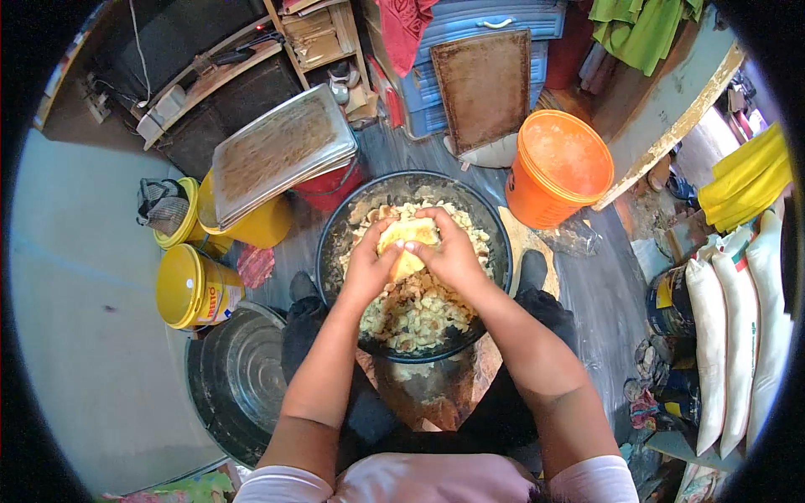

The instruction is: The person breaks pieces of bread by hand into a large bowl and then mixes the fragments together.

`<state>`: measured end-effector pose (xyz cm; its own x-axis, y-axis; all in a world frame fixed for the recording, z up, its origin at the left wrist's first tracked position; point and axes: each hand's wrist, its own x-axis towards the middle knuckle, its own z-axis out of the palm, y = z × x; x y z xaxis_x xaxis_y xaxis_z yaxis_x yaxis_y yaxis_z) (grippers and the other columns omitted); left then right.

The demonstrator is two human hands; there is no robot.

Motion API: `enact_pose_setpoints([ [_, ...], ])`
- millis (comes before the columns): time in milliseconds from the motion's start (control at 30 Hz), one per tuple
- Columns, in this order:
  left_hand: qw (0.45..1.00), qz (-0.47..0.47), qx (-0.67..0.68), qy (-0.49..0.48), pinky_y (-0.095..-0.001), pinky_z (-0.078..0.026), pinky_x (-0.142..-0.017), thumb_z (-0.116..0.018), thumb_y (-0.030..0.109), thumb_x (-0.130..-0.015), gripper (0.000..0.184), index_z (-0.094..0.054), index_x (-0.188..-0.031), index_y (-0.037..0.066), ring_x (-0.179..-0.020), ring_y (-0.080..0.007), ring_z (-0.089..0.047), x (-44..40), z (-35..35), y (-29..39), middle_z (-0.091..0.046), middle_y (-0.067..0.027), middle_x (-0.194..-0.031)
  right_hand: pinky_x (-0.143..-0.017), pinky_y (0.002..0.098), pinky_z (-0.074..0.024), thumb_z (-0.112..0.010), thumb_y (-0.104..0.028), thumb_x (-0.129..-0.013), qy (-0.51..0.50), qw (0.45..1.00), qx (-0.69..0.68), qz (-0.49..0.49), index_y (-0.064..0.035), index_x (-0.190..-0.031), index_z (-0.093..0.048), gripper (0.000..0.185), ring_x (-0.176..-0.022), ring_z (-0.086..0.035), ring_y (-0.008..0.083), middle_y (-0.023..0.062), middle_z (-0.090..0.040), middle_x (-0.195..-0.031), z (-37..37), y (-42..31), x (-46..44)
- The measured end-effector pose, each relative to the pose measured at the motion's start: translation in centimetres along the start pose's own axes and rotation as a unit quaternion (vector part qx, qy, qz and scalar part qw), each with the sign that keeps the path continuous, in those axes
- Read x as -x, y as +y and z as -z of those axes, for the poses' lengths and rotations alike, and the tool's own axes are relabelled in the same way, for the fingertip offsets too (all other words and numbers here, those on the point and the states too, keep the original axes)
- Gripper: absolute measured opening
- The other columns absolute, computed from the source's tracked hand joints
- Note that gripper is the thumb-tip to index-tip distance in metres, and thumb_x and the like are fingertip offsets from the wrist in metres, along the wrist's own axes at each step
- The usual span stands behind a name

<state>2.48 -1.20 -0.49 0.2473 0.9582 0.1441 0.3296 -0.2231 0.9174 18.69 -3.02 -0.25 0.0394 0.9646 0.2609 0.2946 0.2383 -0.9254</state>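
Both my hands grip one pale yellow piece of bread above a big black basin. My left hand wraps round its left side, and my right hand round its right, with the thumbs close together on top. Below them the basin holds a heap of crumbled bread pieces, pale with some browner bits. The basin stands on the floor between my feet. Fingers on the far side of the bread are partly hidden.
An orange bucket stands beyond the basin to the right. Stacked baking trays rest on buckets at left. Nearer are a yellow lidded bucket and an empty dark tub. Full white sacks lean at far right.
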Motion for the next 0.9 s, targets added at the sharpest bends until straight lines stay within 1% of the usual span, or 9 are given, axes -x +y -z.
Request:
enact_pose_setpoints([
  [167, 0.98, -0.077, -0.179, 0.046, -0.0372, -0.044, -0.083, -0.06, 0.012, -0.079, 0.038, -0.05, -0.114, 0.001, -0.099, -0.0354, -0.055, -1.0, -1.1, -1.8, -0.054, -0.0222, -0.111, -0.08, 0.0388, -0.045, -0.068, -0.017, -0.074, 0.026, 0.985, 0.166, 0.029, -0.0091, -0.11, -0.049, 0.041, -0.095, -0.055, 0.0353, 0.0147, -0.055, -0.106, -1.0, 0.7, -0.1],
  [367, 0.959, -0.005, -0.282, -0.014, -0.0454, -0.045, -0.079, -0.054, 0.013, -0.08, 0.035, -0.051, -0.114, 0.006, -0.091, -0.039, -0.056, -1.7, -0.1, -0.6, -0.053, -0.0211, -0.107, -0.081, 0.0364, -0.0449, -0.065, -0.015, -0.076, -0.048, 0.963, 0.257, -0.063, -0.0079, -0.11, -0.05, 0.038, -0.095, -0.055, 0.0316, 0.0152, -0.054, -0.106, -1.1, 0.8, -1.1],
  [467, 0.96, 0.01, -0.28, -0.015, -0.0441, -0.045, -0.081, -0.057, 0.015, -0.078, 0.039, -0.05, -0.115, 0.005, -0.092, -0.0385, -0.056, -2.1, 0.5, -2.0, -0.053, -0.0192, -0.11, -0.081, 0.0327, -0.0441, -0.062, -0.007, -0.077, 0.038, 0.988, 0.146, 0.021, -0.0075, -0.112, -0.048, 0.038, -0.092, -0.056, 0.0244, 0.013, -0.054, -0.104, -1.1, 3.3, -1.8],
  [533, 0.961, -0.008, -0.276, 0.005, -0.0434, -0.045, -0.081, -0.058, 0.016, -0.078, 0.041, -0.05, -0.116, 0.005, -0.092, -0.0384, -0.056, -1.9, 0.4, -3.2, -0.053, -0.0186, -0.11, -0.08, 0.028, -0.0442, -0.06, 0.001, -0.074, -0.007, 0.979, -0.14, -0.146, -0.0063, -0.111, -0.048, 0.04, -0.089, -0.056, 0.0192, 0.0099, -0.056, -0.103, -0.6, 3.1, -2.2],
  [600, 0.961, -0.03, -0.274, 0.025, -0.0427, -0.045, -0.081, -0.059, 0.018, -0.077, 0.044, -0.049, -0.117, 0.005, -0.092, -0.0383, -0.056, -2.1, 0.2, -4.1, -0.053, -0.018, -0.11, -0.076, 0.0254, -0.0439, -0.057, 0.005, -0.074, -0.012, 0.975, -0.17, -0.144, -0.0061, -0.113, -0.046, 0.042, -0.088, -0.053, 0.0146, 0.007, -0.054, -0.1, -0.3, 3.0, -2.2],
  [700, 0.98, -0.144, -0.133, -0.035, -0.0366, -0.049, -0.076, -0.063, 0.016, -0.077, 0.046, -0.048, -0.119, 0.004, -0.089, -0.0302, -0.059, -2.0, 0.1, -4.0, -0.055, -0.0146, -0.106, -0.072, 0.0235, -0.0454, -0.06, 0.002, -0.075, -0.047, 0.95, -0.243, -0.193, -0.0066, -0.114, -0.044, 0.043, -0.088, -0.054, 0.0139, 0.0067, -0.054, -0.1, -0.1, 2.0, -1.6],
  [733, 0.995, 0.003, 0.053, -0.089, -0.034, -0.05, -0.075, -0.063, 0.012, -0.078, 0.044, -0.047, -0.119, 0.004, -0.093, -0.0249, -0.057, -1.6, -0.2, -2.2, -0.054, -0.0121, -0.108, -0.07, 0.023, -0.0461, -0.06, 0.001, -0.076, -0.048, 0.943, -0.263, -0.198, -0.0066, -0.114, -0.044, 0.042, -0.088, -0.054, 0.0129, 0.0068, -0.054, -0.1, -0.2, 1.7, -1.4],
  [767, 0.95, 0.149, 0.236, -0.138, -0.0314, -0.051, -0.075, -0.062, 0.008, -0.079, 0.043, -0.046, -0.119, 0.005, -0.097, -0.0196, -0.054, -1.3, -0.3, -1.2, -0.052, -0.0096, -0.109, -0.067, 0.0224, -0.0468, -0.061, 0.0, -0.077, -0.048, 0.936, -0.283, -0.202, -0.0065, -0.114, -0.043, 0.042, -0.087, -0.055, 0.0118, 0.0068, -0.054, -0.101, -0.2, 1.5, -1.2],
  [900, 0.937, 0.135, 0.293, -0.136, -0.0279, -0.052, -0.071, -0.062, 0.005, -0.08, 0.042, -0.045, -0.119, 0.004, -0.093, -0.0166, -0.055, -1.3, -0.1, -1.1, -0.052, -0.0081, -0.108, -0.069, 0.0252, -0.0501, -0.061, -0.003, -0.08, -0.057, 0.898, -0.359, -0.248, -0.0063, -0.115, -0.043, 0.04, -0.09, -0.056, 0.0132, 0.0083, -0.053, -0.103, 0.6, 1.2, -1.1],
])
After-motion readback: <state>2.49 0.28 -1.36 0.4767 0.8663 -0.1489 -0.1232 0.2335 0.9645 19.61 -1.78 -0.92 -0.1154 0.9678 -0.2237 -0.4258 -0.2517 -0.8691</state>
